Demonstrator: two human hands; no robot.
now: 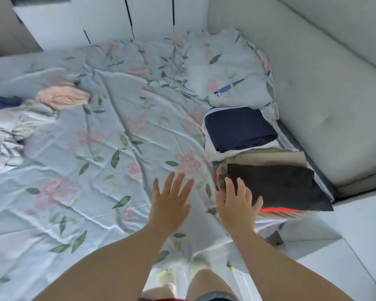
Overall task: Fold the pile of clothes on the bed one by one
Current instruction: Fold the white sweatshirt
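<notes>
A folded dark brown garment (pixel 280 185) tops a stack at the bed's near right corner, with beige (pixel 274 157) and red-orange (pixel 278 210) pieces under it. My right hand (pixel 237 205) lies flat with spread fingers on the stack's left edge. My left hand (pixel 172 203) hovers open, fingers spread, over the floral bedsheet (pixel 100 170) just left of the stack. Behind it sits a second stack topped by a folded navy garment (pixel 239 129). An unfolded pile with a peach garment (pixel 63 97) and white and navy pieces lies at the far left.
A rumpled floral duvet (pixel 224 66) is bunched at the head of the bed. A grey padded headboard (pixel 323 94) runs along the right side. White wardrobe doors (pixel 117 18) stand beyond the bed. My legs and the floor show at the bottom.
</notes>
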